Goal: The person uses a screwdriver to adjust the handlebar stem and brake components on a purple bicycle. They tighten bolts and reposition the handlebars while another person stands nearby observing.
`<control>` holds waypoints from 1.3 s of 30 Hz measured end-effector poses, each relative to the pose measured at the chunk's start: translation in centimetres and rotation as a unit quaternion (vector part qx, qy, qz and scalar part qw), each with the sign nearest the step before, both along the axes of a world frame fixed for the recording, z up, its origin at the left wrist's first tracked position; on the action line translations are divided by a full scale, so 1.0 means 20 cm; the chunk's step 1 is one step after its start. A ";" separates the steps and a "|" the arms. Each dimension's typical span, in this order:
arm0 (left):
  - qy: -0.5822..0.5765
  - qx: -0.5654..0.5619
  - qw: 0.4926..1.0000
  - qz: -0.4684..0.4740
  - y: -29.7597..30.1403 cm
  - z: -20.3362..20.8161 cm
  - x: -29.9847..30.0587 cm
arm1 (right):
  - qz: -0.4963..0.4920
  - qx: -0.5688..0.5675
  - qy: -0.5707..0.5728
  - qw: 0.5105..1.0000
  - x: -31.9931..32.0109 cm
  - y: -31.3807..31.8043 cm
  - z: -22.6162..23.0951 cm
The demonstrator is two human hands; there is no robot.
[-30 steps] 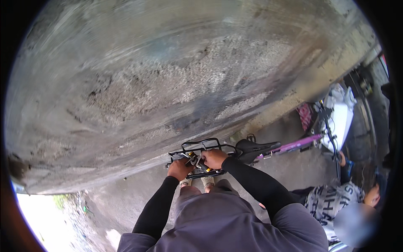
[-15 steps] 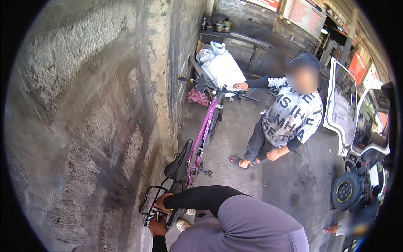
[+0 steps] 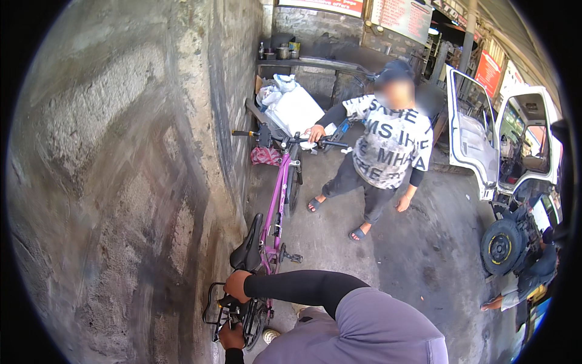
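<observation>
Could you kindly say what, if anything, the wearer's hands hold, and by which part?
Both hands are at the bicycle's rear rack; any hold cannot be told.

Bicycle frame [image 3: 280,191]: purple. Saddle [image 3: 247,247] and rear rack [image 3: 223,313]: black. Wearer's sleeve [image 3: 297,286]: black; shirt [image 3: 388,330]: plain mauve-grey. Co-worker's T-shirt [image 3: 391,148]: white, blotched grey, black lettering; trousers [image 3: 351,183]: dark grey. Bag [image 3: 265,156] at the left edge of the floor [image 3: 436,273]: pink-and-white mottled. Truck door [image 3: 473,138]: white. Tyre [image 3: 487,229]: black; wheel rim [image 3: 499,249]: black with yellow marks. Floor: grey, stained darker. Wall [image 3: 115,182]: grey, streaked brown and black.
</observation>
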State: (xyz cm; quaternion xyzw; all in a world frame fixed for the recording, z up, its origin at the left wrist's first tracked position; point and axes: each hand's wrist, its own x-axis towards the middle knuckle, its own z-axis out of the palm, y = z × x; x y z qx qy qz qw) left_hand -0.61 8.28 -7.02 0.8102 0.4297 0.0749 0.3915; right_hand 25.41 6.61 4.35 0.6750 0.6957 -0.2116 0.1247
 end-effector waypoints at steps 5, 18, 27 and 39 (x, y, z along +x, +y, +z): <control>-0.015 -0.028 0.999 -0.014 0.02 -0.04 0.05 | 0.047 0.146 0.070 0.986 0.11 -0.12 0.17; 0.092 -0.044 0.994 -0.028 -0.12 0.07 0.01 | -0.297 0.125 0.421 0.848 0.54 -1.29 0.30; 0.034 -0.051 0.993 0.096 -0.24 0.05 -0.05 | -0.459 0.027 0.579 0.673 0.80 -1.77 0.20; 0.128 0.170 0.895 0.393 -0.73 -0.01 -0.37 | -0.569 0.122 0.709 0.398 1.36 -2.30 0.23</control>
